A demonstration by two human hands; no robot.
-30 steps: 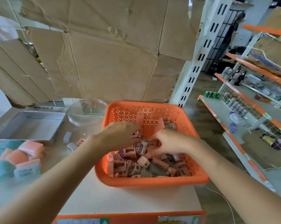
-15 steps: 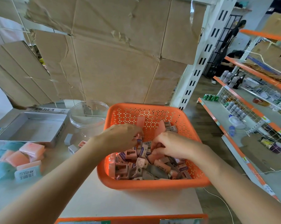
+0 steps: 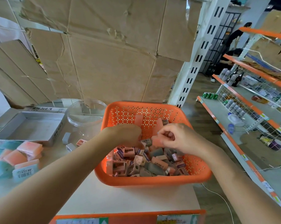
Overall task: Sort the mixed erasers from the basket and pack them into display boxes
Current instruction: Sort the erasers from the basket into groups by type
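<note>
Up comes my right hand, fingers pinching a pink eraser above the basket. Centre frame, my left hand curls downward; grip unclear.

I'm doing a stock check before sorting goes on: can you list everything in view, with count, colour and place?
basket: one, orange, perforated, mid-table.
mixed erasers: many, pink, grey, purple-sleeved, in the basket.
display box: one, silver, open, left of the basket.
clear tub: one, transparent, behind, between box and basket.
wrapped erasers: a pile, pink, orange, blue, at the table's left edge.
loose erasers: about three, grey, white, pink, on the table in front of the tub.
table: one, white.
cardboard: several sheets, brown, behind the table.
shelves: orange-edged, stocked, to the right.
left grip: bare hand, fingers down among the mixed erasers.
right grip: bare hand, pinches a pink eraser over the basket.
</note>
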